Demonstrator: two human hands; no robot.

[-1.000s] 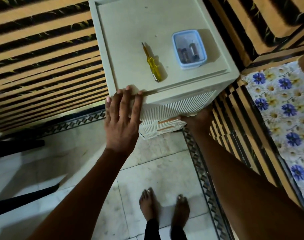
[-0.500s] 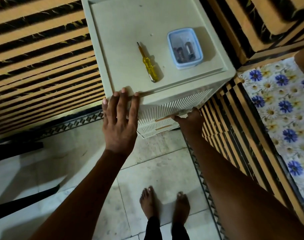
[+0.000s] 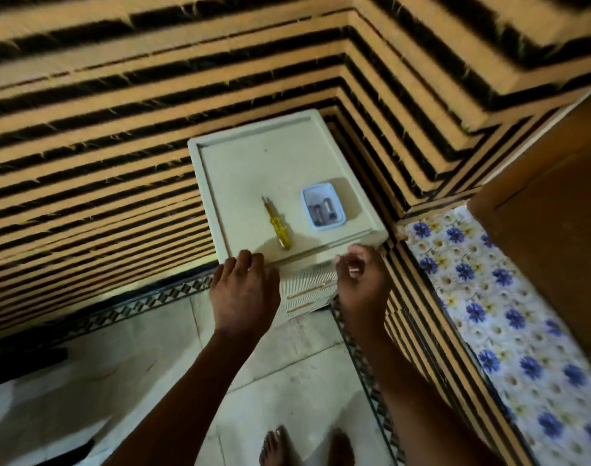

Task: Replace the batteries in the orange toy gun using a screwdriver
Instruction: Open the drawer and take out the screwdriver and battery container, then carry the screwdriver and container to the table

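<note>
the white drawer cabinet (image 3: 253,169) stands in the corner of the striped wall. my left hand (image 3: 243,290) rests flat on its front edge, grip open. my right hand (image 3: 363,280) hovers loosely curled, holding nothing. on top lie the small tub (image 3: 322,210) with batteries (image 3: 321,211) and, just left, the yellow screwdriver (image 3: 277,225).

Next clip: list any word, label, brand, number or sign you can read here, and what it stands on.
No readable text anywhere in this frame.
Batteries in the blue-rimmed container: any label too small and blurred to read.
Yellow screwdriver: no marking visible on its handle.
White drawer unit: plain, no label showing.
</note>
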